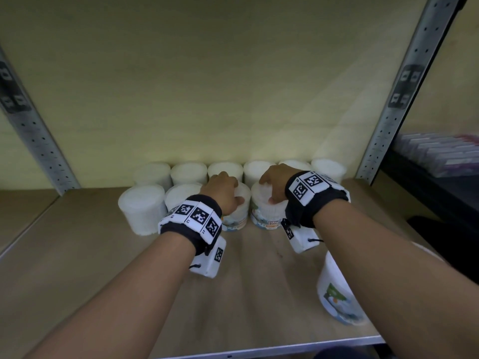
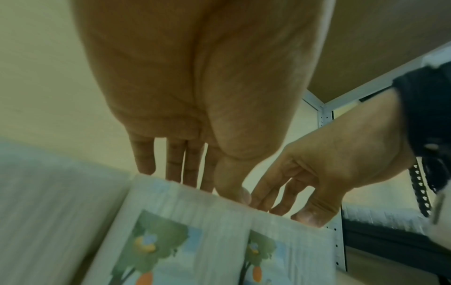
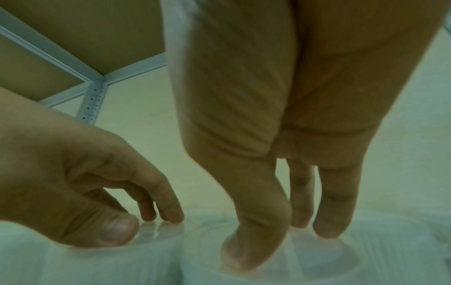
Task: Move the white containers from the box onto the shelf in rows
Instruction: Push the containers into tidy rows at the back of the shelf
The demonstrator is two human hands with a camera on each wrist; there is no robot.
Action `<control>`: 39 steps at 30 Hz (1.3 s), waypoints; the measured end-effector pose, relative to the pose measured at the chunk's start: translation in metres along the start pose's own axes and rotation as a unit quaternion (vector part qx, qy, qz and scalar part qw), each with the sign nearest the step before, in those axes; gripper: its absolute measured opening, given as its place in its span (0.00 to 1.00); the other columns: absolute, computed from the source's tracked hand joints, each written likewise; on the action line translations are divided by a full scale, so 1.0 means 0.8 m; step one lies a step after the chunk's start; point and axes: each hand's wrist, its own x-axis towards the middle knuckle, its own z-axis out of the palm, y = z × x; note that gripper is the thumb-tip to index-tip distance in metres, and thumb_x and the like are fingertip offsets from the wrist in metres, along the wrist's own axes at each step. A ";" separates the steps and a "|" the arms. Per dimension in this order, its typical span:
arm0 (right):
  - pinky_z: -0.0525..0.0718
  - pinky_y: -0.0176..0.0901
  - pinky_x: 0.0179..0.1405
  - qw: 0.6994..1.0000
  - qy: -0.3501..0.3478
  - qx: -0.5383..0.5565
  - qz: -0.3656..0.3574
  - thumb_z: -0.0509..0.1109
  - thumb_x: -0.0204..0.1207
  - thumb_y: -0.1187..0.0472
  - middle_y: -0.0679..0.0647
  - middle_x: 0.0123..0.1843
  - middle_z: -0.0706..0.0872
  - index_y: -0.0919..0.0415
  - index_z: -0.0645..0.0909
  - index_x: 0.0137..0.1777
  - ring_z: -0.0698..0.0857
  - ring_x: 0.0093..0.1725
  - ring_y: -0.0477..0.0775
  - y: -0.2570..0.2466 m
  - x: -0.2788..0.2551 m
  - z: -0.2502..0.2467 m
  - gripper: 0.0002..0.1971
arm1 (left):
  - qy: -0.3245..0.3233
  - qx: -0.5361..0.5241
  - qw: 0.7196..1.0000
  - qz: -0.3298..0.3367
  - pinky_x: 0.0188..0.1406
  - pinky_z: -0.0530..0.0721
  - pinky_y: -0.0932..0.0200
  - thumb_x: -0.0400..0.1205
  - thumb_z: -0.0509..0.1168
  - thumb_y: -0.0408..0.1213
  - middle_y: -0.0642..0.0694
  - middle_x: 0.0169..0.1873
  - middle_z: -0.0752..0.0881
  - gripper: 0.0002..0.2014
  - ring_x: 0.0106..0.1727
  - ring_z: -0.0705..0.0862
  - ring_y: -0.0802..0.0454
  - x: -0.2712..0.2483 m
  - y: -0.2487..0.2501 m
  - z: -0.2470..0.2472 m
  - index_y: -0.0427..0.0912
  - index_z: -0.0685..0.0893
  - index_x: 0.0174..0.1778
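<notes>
Two white containers with cartoon labels stand side by side in the front row on the wooden shelf (image 1: 116,286). My left hand (image 1: 229,189) rests on top of the left container (image 1: 237,218), its fingertips (image 2: 192,179) touching the lid. My right hand (image 1: 270,183) lies on top of the right container (image 1: 264,217), thumb and fingertips (image 3: 327,229) pressing the clear lid (image 3: 341,258). Neither hand wraps round a container's side. Behind them stands a back row of several white containers (image 1: 189,172). The box is out of view.
Two more white containers (image 1: 141,208) stand left of my hands in the front row. Another labelled container (image 1: 337,294) stands near the shelf's front edge under my right forearm. Perforated metal uprights (image 1: 388,120) flank the shelf. A neighbouring bay at right holds purple packs (image 1: 440,154).
</notes>
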 end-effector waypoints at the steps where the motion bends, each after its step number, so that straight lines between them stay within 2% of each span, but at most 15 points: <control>1: 0.77 0.42 0.62 1.000 -0.002 -0.004 -0.001 0.79 0.69 0.60 0.58 0.73 0.78 0.58 0.72 0.77 0.79 0.71 0.58 0.000 0.000 -0.001 0.35 | -0.007 -0.005 1.000 0.005 0.74 0.71 0.46 0.82 0.63 0.47 0.41 0.73 0.69 0.27 0.75 0.69 0.42 0.000 -0.001 -0.001 0.43 0.69 0.77; 5: 0.77 0.44 0.65 1.000 -0.005 -0.002 0.002 0.77 0.71 0.61 0.58 0.74 0.77 0.58 0.71 0.78 0.78 0.72 0.59 0.000 0.001 -0.001 0.35 | -0.022 -0.038 0.999 0.014 0.75 0.70 0.46 0.83 0.61 0.44 0.44 0.76 0.69 0.25 0.76 0.68 0.44 -0.003 -0.006 -0.007 0.46 0.69 0.77; 11: 0.77 0.43 0.65 1.000 -0.005 0.005 0.007 0.76 0.72 0.62 0.59 0.75 0.77 0.58 0.70 0.79 0.78 0.72 0.59 -0.001 -0.002 -0.001 0.34 | 0.052 -0.030 0.998 -0.030 0.71 0.72 0.45 0.81 0.62 0.53 0.40 0.71 0.71 0.28 0.74 0.68 0.42 -0.006 -0.002 0.005 0.42 0.72 0.73; 15: 0.77 0.43 0.66 1.000 -0.004 0.009 0.007 0.76 0.72 0.62 0.59 0.75 0.76 0.58 0.70 0.79 0.78 0.72 0.59 -0.001 -0.003 -0.001 0.34 | 0.074 -0.022 0.997 -0.032 0.69 0.74 0.46 0.80 0.62 0.54 0.40 0.68 0.73 0.27 0.72 0.70 0.42 -0.007 -0.002 0.013 0.39 0.75 0.69; 24: 0.78 0.43 0.63 1.000 0.000 0.005 0.004 0.78 0.69 0.61 0.58 0.74 0.77 0.57 0.71 0.77 0.79 0.71 0.58 -0.004 -0.010 -0.003 0.35 | 0.002 -0.026 1.000 -0.003 0.75 0.68 0.51 0.83 0.63 0.47 0.40 0.75 0.70 0.28 0.76 0.69 0.42 -0.007 -0.001 -0.005 0.39 0.68 0.77; 33: 0.75 0.42 0.69 1.000 -0.017 -0.020 0.015 0.74 0.75 0.62 0.59 0.76 0.75 0.61 0.70 0.78 0.76 0.74 0.58 -0.012 -0.011 -0.010 0.31 | 0.005 -0.062 0.998 0.000 0.75 0.67 0.54 0.81 0.66 0.45 0.44 0.75 0.72 0.27 0.76 0.70 0.45 -0.011 -0.005 -0.009 0.43 0.71 0.76; 39: 0.73 0.42 0.72 0.998 -0.036 -0.028 0.032 0.72 0.77 0.57 0.59 0.75 0.76 0.65 0.72 0.76 0.76 0.74 0.57 -0.024 -0.023 -0.011 0.29 | 0.006 -0.055 0.998 -0.002 0.74 0.68 0.55 0.81 0.67 0.45 0.44 0.75 0.73 0.28 0.76 0.70 0.45 -0.020 -0.002 -0.011 0.42 0.71 0.76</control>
